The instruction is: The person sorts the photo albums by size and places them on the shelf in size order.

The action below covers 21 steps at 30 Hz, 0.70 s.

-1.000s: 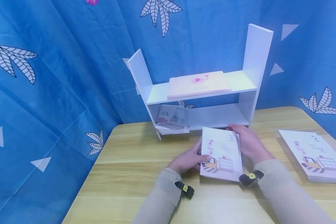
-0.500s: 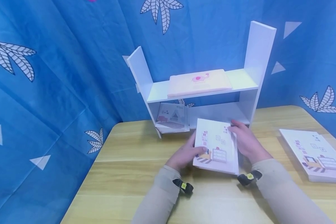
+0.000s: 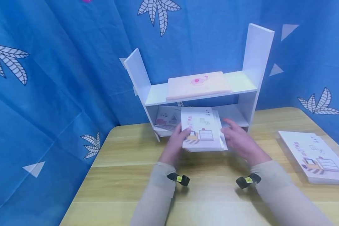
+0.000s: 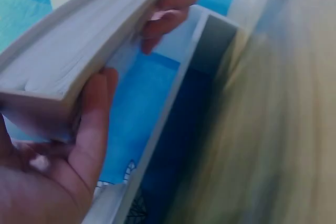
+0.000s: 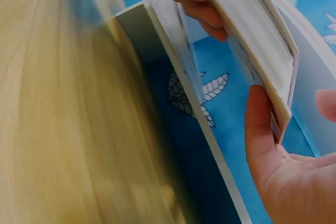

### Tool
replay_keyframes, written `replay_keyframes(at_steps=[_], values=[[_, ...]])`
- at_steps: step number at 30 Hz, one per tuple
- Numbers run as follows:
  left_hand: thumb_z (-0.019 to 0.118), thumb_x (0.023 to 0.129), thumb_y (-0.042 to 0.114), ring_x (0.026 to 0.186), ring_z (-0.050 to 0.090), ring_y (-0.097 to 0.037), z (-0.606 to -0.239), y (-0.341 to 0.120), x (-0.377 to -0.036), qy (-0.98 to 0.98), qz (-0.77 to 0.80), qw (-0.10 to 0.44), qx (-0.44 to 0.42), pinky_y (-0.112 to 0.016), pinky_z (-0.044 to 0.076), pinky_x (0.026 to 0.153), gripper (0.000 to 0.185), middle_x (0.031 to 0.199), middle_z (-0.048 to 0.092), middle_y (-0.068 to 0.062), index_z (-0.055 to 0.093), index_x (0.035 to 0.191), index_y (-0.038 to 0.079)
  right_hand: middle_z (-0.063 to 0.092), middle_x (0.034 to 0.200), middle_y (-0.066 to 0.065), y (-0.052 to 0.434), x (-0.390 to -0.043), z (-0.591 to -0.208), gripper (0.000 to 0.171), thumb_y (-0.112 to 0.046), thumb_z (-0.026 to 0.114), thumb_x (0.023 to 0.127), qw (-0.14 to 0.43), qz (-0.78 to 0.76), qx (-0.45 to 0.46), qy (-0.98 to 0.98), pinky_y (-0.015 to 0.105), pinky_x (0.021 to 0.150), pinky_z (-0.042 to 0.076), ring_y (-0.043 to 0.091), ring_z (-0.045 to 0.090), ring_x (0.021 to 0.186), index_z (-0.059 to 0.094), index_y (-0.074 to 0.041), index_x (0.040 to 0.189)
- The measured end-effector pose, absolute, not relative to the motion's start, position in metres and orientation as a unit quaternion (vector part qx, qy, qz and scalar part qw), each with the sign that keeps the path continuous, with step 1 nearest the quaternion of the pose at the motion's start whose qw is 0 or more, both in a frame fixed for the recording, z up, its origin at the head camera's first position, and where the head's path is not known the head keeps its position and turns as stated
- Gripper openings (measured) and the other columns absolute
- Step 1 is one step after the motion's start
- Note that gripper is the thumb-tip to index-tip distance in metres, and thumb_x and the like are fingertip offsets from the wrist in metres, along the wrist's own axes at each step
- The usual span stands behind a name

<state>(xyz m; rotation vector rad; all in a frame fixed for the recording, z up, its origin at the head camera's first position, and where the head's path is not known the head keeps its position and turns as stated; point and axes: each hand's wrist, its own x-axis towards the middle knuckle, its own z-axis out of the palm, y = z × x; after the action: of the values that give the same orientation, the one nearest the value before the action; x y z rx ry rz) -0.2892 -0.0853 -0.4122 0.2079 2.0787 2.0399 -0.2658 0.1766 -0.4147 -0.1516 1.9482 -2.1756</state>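
Observation:
A white picture book (image 3: 199,125) with a bed and drawers drawn on its cover is held in front of the shelf's lower level, cover up. My left hand (image 3: 173,144) grips its left side, thumb on the cover; in the left wrist view, fingers (image 4: 93,124) lie against its underside. My right hand (image 3: 240,141) is at its right edge with the index finger extended. The right wrist view shows a finger (image 5: 258,114) against the book's underside and the thumb (image 5: 326,103) apart from it. The white shelf (image 3: 244,80) has another book (image 3: 165,116) in its lower left.
A pink item (image 3: 197,86) with an elephant picture lies on the shelf's upper board. On the right of the wooden table (image 3: 124,185) is a stack of similar white books (image 3: 316,157). A blue patterned curtain (image 3: 73,78) hangs behind.
Both hands have carried the book forward and left, from over the table to the shelf's lower opening. The right thumb has come off the cover.

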Motion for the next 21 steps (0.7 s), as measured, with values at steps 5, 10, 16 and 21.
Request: replay_keyframes(at_steps=[5,10,16,21], values=[[0.056,0.100,0.050,0.116,0.060,-0.020,-0.404,-0.087,-0.300,0.711,0.695,0.103,0.045,-0.043,0.040,0.109,0.062,0.132,0.061,0.001,0.037,0.157,0.031,0.033,0.151,0.030,0.166,-0.272,-0.413,0.074,-0.022,0.054,0.105,0.100,-0.664,-0.077,0.737,0.031,0.075,0.057,0.027,0.064,0.095,0.010,-0.011,0.163],[0.056,0.101,0.049,0.115,0.061,-0.017,-0.394,-0.081,-0.308,0.712,0.700,0.054,0.022,-0.042,0.043,0.107,0.063,0.131,0.061,0.003,0.039,0.157,0.025,0.037,0.149,0.025,0.159,-0.288,-0.406,0.069,-0.026,0.054,0.105,0.074,-0.617,-0.089,0.778,0.032,0.054,0.049,0.026,0.057,0.068,0.018,-0.013,0.163],[0.061,0.100,0.037,0.120,0.060,-0.018,-0.396,-0.071,-0.316,0.689,0.725,-0.007,0.012,-0.040,0.046,0.106,0.058,0.138,0.060,0.002,0.045,0.154,0.022,0.042,0.148,0.014,0.154,-0.306,-0.398,0.053,-0.028,0.049,0.107,-0.004,-0.602,-0.047,0.797,0.030,0.060,0.049,0.023,0.053,0.079,0.037,-0.021,0.158],[0.061,0.100,0.033,0.139,0.043,-0.012,-0.397,-0.066,-0.321,0.709,0.704,-0.042,0.003,-0.032,0.034,0.115,0.057,0.152,0.048,0.008,0.045,0.154,0.022,0.042,0.153,0.013,0.145,-0.318,-0.407,0.047,-0.028,0.046,0.107,-0.055,-0.588,-0.029,0.806,0.038,0.076,0.051,0.033,0.055,0.103,0.046,-0.024,0.154]])
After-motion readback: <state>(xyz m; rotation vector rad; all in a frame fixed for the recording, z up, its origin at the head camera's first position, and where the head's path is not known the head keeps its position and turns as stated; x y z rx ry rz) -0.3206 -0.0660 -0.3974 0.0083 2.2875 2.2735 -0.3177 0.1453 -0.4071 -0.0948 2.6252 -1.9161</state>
